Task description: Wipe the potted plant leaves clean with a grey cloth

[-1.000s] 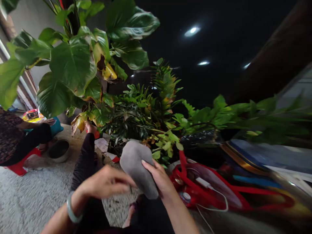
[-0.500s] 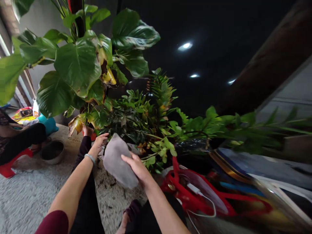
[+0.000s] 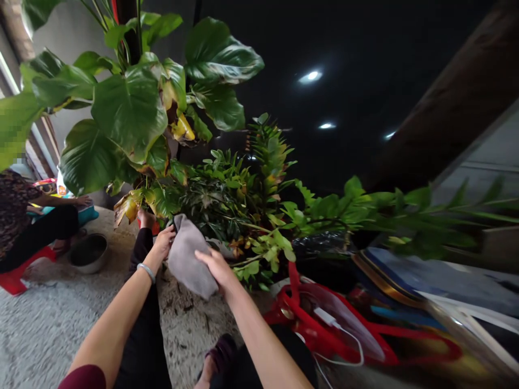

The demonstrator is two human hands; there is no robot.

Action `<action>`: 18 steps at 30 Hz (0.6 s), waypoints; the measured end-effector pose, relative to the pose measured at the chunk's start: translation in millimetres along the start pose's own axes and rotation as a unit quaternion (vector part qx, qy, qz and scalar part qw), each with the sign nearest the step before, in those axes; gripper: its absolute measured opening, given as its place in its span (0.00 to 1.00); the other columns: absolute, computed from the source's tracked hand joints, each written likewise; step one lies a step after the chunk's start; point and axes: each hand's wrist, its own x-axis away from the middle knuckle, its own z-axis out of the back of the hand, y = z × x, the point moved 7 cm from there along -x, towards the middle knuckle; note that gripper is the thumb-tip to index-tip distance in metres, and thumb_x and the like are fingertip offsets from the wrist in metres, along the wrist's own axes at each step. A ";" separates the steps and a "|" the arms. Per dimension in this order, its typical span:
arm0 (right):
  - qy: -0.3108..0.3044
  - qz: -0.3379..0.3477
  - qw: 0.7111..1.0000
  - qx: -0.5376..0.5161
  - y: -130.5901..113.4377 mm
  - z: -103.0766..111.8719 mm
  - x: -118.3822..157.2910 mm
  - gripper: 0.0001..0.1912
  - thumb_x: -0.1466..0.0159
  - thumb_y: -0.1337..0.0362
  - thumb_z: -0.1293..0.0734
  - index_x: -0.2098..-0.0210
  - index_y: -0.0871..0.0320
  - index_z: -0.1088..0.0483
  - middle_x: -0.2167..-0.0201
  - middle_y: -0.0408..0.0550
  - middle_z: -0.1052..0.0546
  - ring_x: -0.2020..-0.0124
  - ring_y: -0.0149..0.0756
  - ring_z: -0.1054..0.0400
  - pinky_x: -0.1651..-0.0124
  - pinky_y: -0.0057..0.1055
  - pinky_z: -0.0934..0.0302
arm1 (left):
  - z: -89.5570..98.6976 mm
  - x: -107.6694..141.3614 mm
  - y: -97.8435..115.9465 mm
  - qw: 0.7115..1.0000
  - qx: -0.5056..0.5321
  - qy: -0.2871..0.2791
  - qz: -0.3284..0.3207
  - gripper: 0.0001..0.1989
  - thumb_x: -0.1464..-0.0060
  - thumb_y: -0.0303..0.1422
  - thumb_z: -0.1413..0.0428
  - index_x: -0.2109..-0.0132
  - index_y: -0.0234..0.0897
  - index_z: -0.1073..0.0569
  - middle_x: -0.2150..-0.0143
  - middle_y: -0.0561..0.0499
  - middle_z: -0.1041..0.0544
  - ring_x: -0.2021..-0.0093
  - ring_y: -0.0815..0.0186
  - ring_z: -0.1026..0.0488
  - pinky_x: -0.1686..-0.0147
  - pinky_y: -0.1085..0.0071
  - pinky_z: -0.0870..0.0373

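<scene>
A limp grey cloth (image 3: 190,259) hangs between my two hands, in front of the plants. My right hand (image 3: 219,270) grips its right side, thumb lying on top and the other fingers hidden behind it. At its upper left edge, my left hand (image 3: 162,242) is closed with the fingertips against the cloth; a bangle (image 3: 146,273) circles that wrist. Just beyond the hands are the leafy potted plants (image 3: 227,189), some leaves yellow or brown.
To the left a person in dark trousers (image 3: 48,232) sits on a red stool (image 3: 28,270), beside a round basin (image 3: 89,253). A red bag (image 3: 300,319) with a white cable (image 3: 357,351) lies at right. Large leaves (image 3: 130,108) overhang the upper left.
The cloth has shifted slightly left and its top has folded over. My left fingers, stretched out before, have closed at its edge. The seated person's hand has moved onto their knee.
</scene>
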 end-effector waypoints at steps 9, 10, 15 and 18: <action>0.060 0.216 0.974 -0.012 -114.9 26.5 6.8 0.20 0.49 0.53 0.25 0.59 0.56 0.21 0.61 0.47 0.17 0.61 0.41 0.26 0.58 0.32 0.34 | -1.2 -1.2 -0.7 1.000 0.003 -0.002 -0.009 0.24 0.58 0.19 0.40 0.51 0.32 0.21 0.59 0.43 0.20 0.65 0.64 0.24 0.63 0.69 0.26; 0.069 0.216 0.973 -0.034 -115.0 25.9 -6.5 0.21 0.50 0.53 0.25 0.59 0.56 0.21 0.61 0.47 0.17 0.61 0.41 0.26 0.57 0.33 0.34 | -4.2 -0.1 0.1 1.000 0.002 -0.005 -0.008 0.24 0.58 0.19 0.41 0.51 0.32 0.21 0.59 0.43 0.20 0.65 0.64 0.24 0.63 0.68 0.26; 0.058 0.054 0.997 -0.014 -27.7 19.6 -28.6 0.18 0.55 0.55 0.25 0.66 0.56 0.21 0.69 0.48 0.17 0.66 0.46 0.25 0.59 0.40 0.32 | -9.6 4.3 3.7 1.000 -0.009 -0.012 0.000 0.27 0.58 0.20 0.42 0.48 0.32 0.21 0.65 0.46 0.20 0.70 0.65 0.26 0.66 0.69 0.28; 0.000 0.025 0.998 0.063 6.1 22.1 8.3 0.12 0.54 0.57 0.25 0.71 0.55 0.20 0.71 0.47 0.18 0.67 0.48 0.25 0.61 0.40 0.33 | -2.2 3.9 4.1 1.000 -0.012 0.002 0.000 0.30 0.58 0.20 0.41 0.45 0.33 0.22 0.68 0.49 0.20 0.71 0.66 0.26 0.66 0.70 0.29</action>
